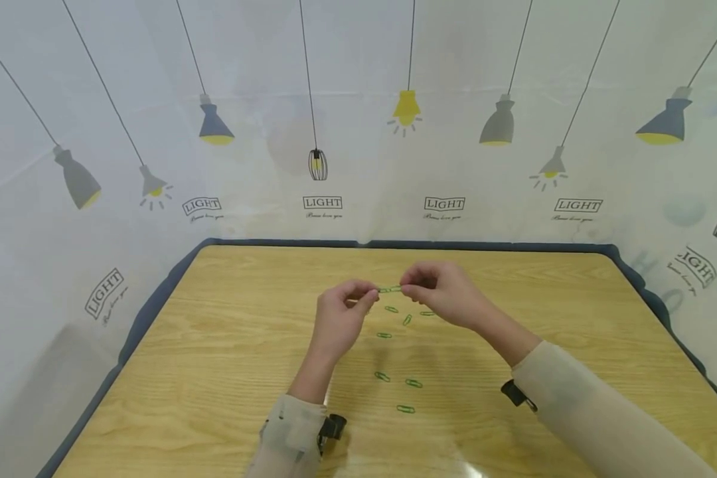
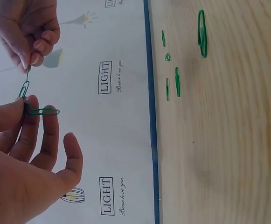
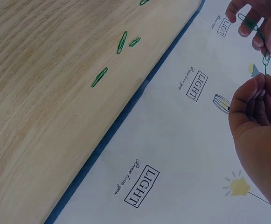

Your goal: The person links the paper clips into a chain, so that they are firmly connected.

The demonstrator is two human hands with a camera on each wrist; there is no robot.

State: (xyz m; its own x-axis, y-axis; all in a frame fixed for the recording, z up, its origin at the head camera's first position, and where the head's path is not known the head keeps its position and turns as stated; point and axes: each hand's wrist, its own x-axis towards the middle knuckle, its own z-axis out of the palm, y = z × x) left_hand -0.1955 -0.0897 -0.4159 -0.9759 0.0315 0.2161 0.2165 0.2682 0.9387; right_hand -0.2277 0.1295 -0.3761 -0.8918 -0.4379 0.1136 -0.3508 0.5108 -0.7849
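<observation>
Both hands are raised over the table with a short chain of green paper clips (image 1: 390, 289) stretched between them. My left hand (image 1: 340, 318) pinches a clip of it between thumb and forefinger. Another linked green clip (image 2: 44, 112) dangles along the left fingers in the left wrist view, where the ring and little fingers are spread loosely. On the other side, my right hand (image 1: 445, 292) pinches the end clip by thumb and fingertips, which partly hide it. Between the hands, a clip (image 2: 24, 88) in the left wrist view links the two ends.
Several loose green paper clips lie scattered on the wooden table (image 1: 215, 372), such as one clip (image 1: 384, 335) below the hands and another clip (image 1: 405, 409) nearer the front. A dark blue edge (image 1: 484, 245) borders the table, with a white printed sheet (image 1: 370, 133) behind.
</observation>
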